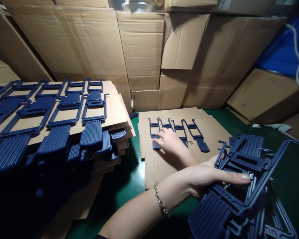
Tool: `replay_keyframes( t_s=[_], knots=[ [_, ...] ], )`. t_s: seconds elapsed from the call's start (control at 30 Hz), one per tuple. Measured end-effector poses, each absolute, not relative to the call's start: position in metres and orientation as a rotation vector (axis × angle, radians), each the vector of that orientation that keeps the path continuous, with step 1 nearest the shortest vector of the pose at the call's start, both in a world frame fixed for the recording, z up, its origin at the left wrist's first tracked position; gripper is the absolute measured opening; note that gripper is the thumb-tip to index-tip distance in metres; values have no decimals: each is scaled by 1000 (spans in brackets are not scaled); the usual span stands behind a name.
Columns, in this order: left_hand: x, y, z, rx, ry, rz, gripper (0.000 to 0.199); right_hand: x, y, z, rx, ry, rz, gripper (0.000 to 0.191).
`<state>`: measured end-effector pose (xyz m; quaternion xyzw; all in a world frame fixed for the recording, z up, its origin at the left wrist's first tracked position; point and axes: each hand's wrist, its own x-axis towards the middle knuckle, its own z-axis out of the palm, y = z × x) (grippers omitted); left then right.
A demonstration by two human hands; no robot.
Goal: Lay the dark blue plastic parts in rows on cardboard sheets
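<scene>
My left hand (pixel 209 174), a chain bracelet at its wrist, grips a loose bunch of dark blue plastic frames (pixel 249 162) at the right. Each frame has a slotted crossbar and a ribbed tab. Beyond it, my crossed right hand (pixel 170 137) reaches left over a cardboard sheet (pixel 161 169), fingers spread and lowered onto the frames there. Its fingertips are at the leftmost frame (pixel 154 125), and the hand partly covers the frame beside it. Farther right on the sheet lies another frame (pixel 195 132), its tab toward me.
At left, a tall stack of cardboard sheets (pixel 114 109) carries rows of similar frames (pixel 93 109), ribbed tabs overhanging its edge. Cardboard boxes (pixel 139 49) wall off the back. A green tabletop (pixel 126 166) shows between the stacks. A white cable (pixel 297 59) hangs at right.
</scene>
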<state>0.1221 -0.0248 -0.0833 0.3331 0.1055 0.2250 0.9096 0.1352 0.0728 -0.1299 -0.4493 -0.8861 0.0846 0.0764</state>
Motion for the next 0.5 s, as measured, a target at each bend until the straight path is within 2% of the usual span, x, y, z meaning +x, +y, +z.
replay_keyframes(
  t_s=[0.1,0.17,0.23,0.37,0.5],
  knots=[
    [124,-28,-81,694,200,456,58,161,86,-125,-1733,-2497,356,68],
    [124,-30,-80,713,209,483,56,174,94,-130,-1970,-2451,587,93],
    [124,-31,-78,728,225,506,56,180,100,-137,-2080,-2426,779,108],
    [124,-29,-79,738,237,514,52,176,103,-149,-2089,-2390,808,106],
    [125,-25,-84,685,244,493,62,169,100,-150,-2037,-2381,770,102]
  ],
)
